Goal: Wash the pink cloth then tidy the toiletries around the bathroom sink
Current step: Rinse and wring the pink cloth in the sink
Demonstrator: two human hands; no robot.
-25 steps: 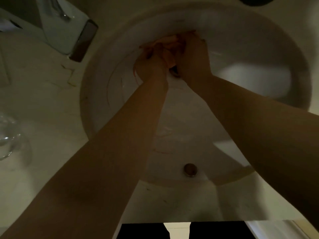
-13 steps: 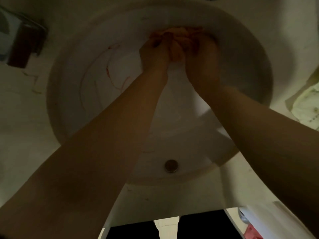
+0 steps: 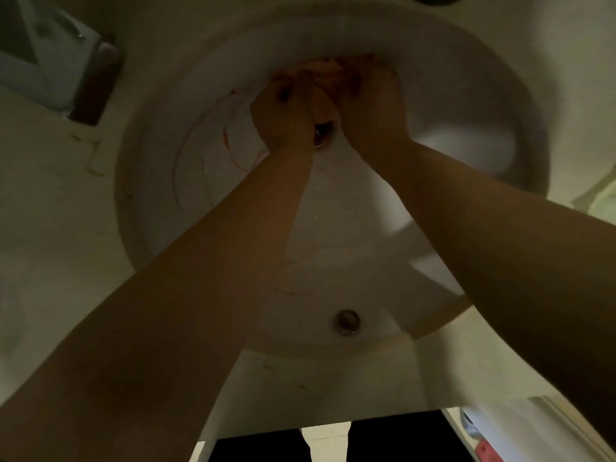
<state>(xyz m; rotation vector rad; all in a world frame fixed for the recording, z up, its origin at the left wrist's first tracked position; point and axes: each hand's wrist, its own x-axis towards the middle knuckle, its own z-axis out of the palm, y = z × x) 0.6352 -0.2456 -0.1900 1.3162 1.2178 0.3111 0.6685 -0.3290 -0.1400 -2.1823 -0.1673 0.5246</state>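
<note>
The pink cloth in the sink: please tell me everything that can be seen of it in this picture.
The pink cloth is a small, soft, pinkish-orange fabric, bunched into a crumpled wad. Only its upper folds show; the rest is hidden inside the grip of the left hand and the right hand, whose fingers curl round it from both sides. It is held above the far part of the round white sink basin, just beyond the dark metal drain. Dim light and blur hide any pattern or wetness.

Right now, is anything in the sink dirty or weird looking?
Yes. Thin reddish streaks curve across the left inside wall of the white sink, like marks left by tinted water. They sit beside the left hand and right hand, which bunch the pink cloth. Nothing else stands out.
</note>
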